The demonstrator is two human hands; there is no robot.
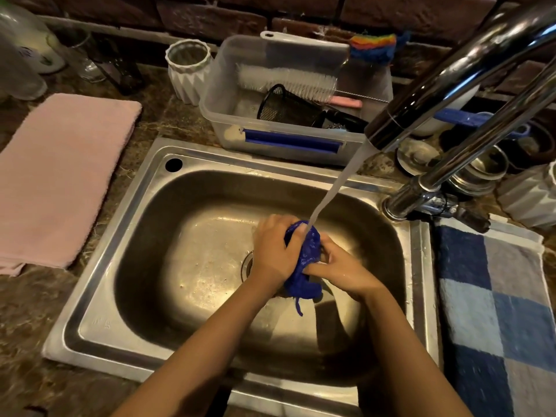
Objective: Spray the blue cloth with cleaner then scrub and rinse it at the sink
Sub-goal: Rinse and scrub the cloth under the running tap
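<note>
Over steel sink (99, 293), both hands' fingers (313, 267) clench blue cloth (307, 260).

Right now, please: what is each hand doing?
Left hand: closed on the blue cloth, under the running water.
Right hand: closed on the same cloth.

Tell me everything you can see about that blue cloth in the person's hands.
The blue cloth is deep royal blue with a nubbly, knitted-looking texture and seems soaked. It is bunched into a wad, not spread flat, with a loose strand dangling from its lower end. The left hand and right hand clasp it from either side over the sink basin, near the drain. The stream of water from the tap lands on its top.
</note>
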